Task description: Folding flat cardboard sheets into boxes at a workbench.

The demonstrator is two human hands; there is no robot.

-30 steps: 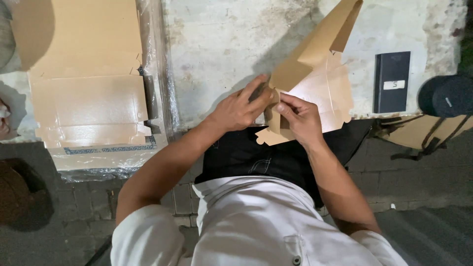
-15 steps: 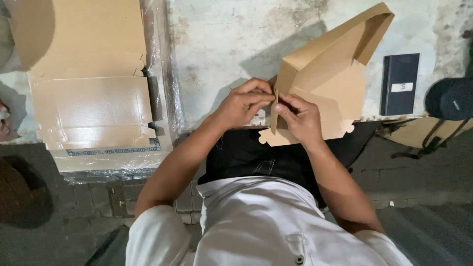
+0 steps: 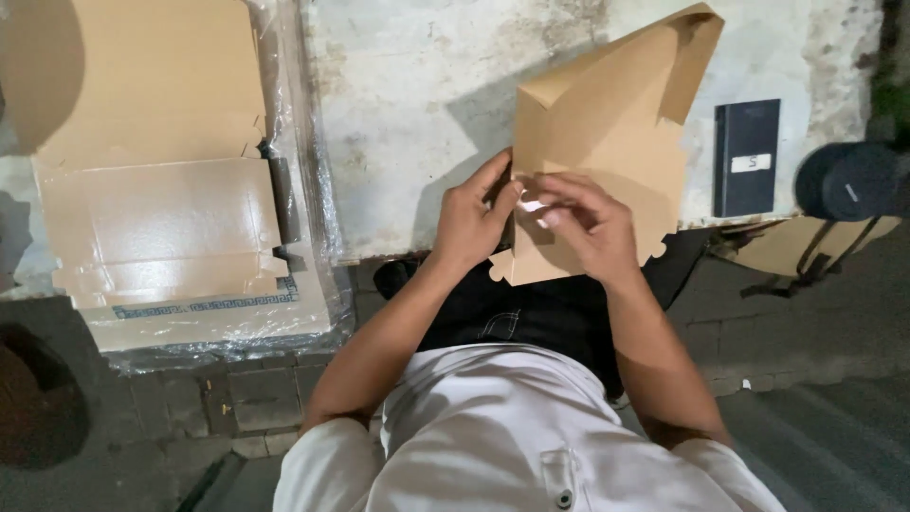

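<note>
Both hands at frame centre: my left hand [image 3: 471, 220] & right hand [image 3: 590, 225] pinch the brown cardboard box blank [image 3: 607, 152], fingers closed on it. Flat blanks stack [image 3: 161, 218] at left of frame, on the table [image 3: 408, 104].

Single head-worn view, looking steeply down over the wearer's chest and forearms. Near field: left hand [image 3: 471, 223] and right hand [image 3: 588, 226] at centre frame, close to the lens, on a cardboard sheet [image 3: 607, 142]. Pale slab [image 3: 408, 104] fills the upper frame; stack of flat boxes [image 3: 161, 209] at left edge; paving along the bottom. No second view to overlap.
</note>
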